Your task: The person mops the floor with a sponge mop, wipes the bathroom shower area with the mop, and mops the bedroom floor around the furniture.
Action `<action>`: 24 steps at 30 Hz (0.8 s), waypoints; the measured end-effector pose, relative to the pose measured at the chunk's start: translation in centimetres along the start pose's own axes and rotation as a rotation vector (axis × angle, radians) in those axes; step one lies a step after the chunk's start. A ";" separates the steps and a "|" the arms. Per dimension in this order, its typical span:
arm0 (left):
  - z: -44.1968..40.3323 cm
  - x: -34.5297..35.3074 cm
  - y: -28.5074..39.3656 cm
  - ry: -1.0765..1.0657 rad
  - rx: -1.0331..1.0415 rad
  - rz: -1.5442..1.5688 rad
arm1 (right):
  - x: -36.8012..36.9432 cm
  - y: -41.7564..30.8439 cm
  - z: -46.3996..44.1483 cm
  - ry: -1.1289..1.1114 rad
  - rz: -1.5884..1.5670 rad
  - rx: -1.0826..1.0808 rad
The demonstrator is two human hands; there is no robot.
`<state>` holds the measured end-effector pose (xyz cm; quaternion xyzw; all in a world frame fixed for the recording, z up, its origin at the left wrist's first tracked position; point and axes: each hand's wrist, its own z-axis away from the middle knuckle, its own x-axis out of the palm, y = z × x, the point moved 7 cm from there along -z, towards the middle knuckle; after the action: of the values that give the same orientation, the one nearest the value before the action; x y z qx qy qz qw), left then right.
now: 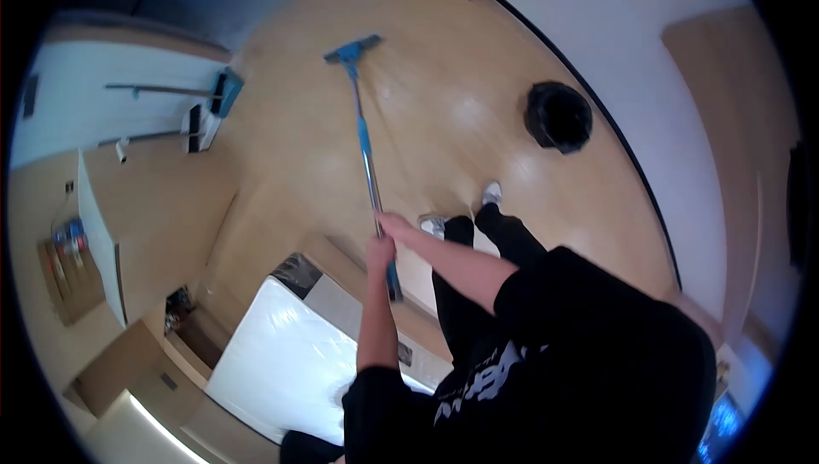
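A mop with a metal and blue pole reaches out over the light wooden floor. Its flat blue head rests on the floor, far ahead of my feet. My left hand is wrapped round the pole near its dark lower end. Just above it on the pole, my right hand is closed round the shaft. Both hands are close together, with the left one nearer the handle's end.
A black-lined bin stands at the right by the wall. Brushes and a blue dustpan are at the left wall. A plastic-wrapped mattress lies at the lower left, beside a wooden cabinet.
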<state>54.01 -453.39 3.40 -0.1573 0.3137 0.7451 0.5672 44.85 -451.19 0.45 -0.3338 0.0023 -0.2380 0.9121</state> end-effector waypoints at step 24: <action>25.6 52.5 4.9 -0.888 -0.803 0.534 | -35.0 16.1 58.9 0.523 0.612 0.747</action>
<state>36.39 -398.45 -6.85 0.0488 -0.2247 0.9137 0.3351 30.37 -389.42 31.02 0.0987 0.2413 -0.0216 0.9652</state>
